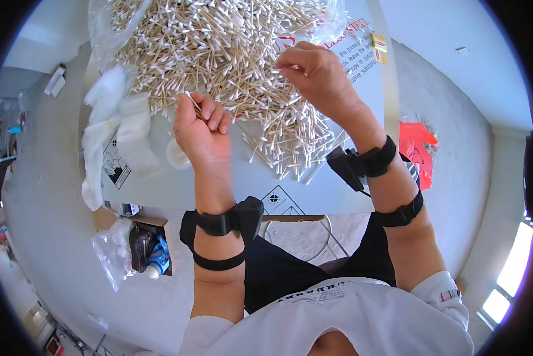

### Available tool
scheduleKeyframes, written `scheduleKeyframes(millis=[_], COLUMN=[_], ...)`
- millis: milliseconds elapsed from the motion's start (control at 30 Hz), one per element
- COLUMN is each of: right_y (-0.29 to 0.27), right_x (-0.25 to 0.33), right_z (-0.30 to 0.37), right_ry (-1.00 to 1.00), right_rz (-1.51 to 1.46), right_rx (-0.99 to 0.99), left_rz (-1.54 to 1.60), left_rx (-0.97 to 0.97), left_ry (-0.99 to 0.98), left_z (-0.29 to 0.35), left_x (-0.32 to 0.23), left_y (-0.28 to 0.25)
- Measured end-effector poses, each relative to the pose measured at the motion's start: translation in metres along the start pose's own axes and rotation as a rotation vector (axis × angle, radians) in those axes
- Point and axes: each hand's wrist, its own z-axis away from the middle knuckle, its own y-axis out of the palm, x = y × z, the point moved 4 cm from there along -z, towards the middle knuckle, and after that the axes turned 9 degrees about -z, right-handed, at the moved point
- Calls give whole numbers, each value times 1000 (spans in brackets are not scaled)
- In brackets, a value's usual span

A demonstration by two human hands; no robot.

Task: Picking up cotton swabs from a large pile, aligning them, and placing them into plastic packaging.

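A large heap of cotton swabs (219, 41) with wooden sticks and white tips covers much of the table. My left hand (202, 133) is palm up at the heap's near left edge, its fingers curled around a few swabs; one white tip pokes out beside the thumb. Over the right side of the heap is my right hand (323, 74), thumb and fingers pinched together. Whatever may be between those fingertips is too small to make out. Looser swabs (284, 148) lie scattered between my two forearms.
A grey printed sheet (243, 190) covers the table. Clear plastic bags (139, 130) lie left of the heap, near a round whitish piece (176, 155). A yellow packet (378, 47) is at the far right. Below are an open box (154, 246) and red plastic (417, 151).
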Motion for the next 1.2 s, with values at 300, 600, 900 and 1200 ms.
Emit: scheduleKeyframes(millis=[300,600,900,1200], right_y=[38,14,15,-23], right_x=[19,7,-12,-41], right_z=[4,-30,-81,-35], right_ry=[-359,-171,-152,132], right_rz=[162,54,2,-486], right_rx=[-80,-365,-465,-141], left_rz=[26,6,4,14], left_rx=[-77,-96,-75,-63], left_ry=[103,89,75,70], left_z=[1,3,4,3], left_x=[-8,-5,-4,-5], left_y=[-6,-2,1,0])
